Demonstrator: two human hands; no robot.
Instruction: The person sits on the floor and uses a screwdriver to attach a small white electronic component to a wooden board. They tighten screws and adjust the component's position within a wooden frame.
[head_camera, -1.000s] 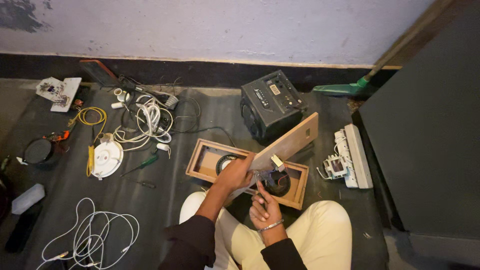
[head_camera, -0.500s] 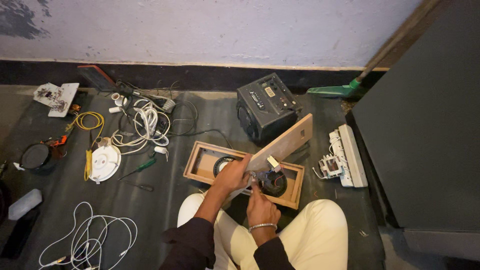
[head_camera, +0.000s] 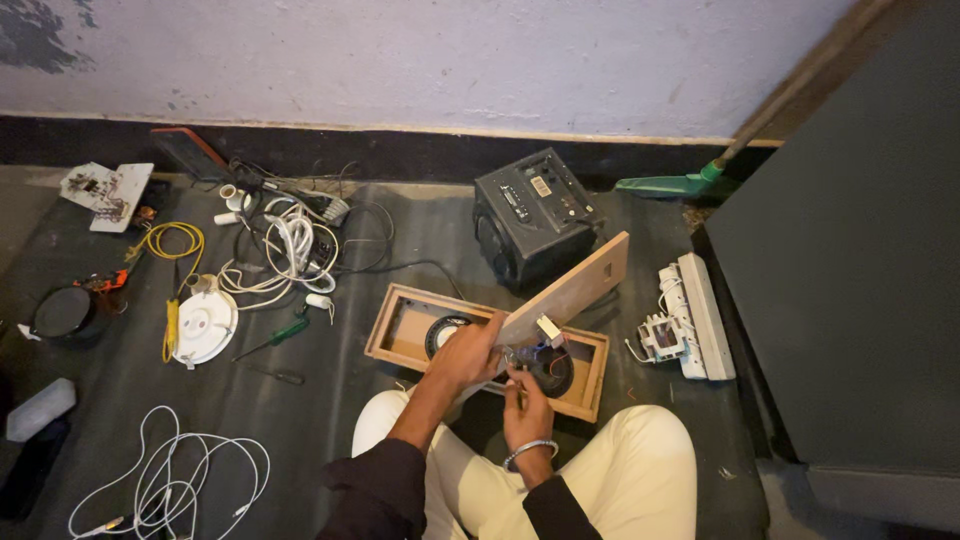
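Note:
An open wooden speaker box (head_camera: 392, 333) lies on the floor in front of my crossed legs, with two round speaker cones inside. My left hand (head_camera: 466, 353) grips the lower edge of a thin wooden panel (head_camera: 572, 288), holding it tilted up over the box. My right hand (head_camera: 524, 400) is just below the panel, fingers pinched near small wires and a part beside the right speaker cone (head_camera: 553, 368). What the fingers pinch is too small to tell.
A black radio-like box (head_camera: 532, 214) stands behind the wooden box. A white power strip (head_camera: 690, 315) lies at right beside a dark cabinet (head_camera: 850, 250). Tangled cables (head_camera: 290, 245), a white round fitting (head_camera: 205, 325), a green screwdriver (head_camera: 278, 336) and white cord (head_camera: 170, 480) lie at left.
The view has shifted slightly. My hands stay at the wooden box; the right hand has moved a little under the tilted panel.

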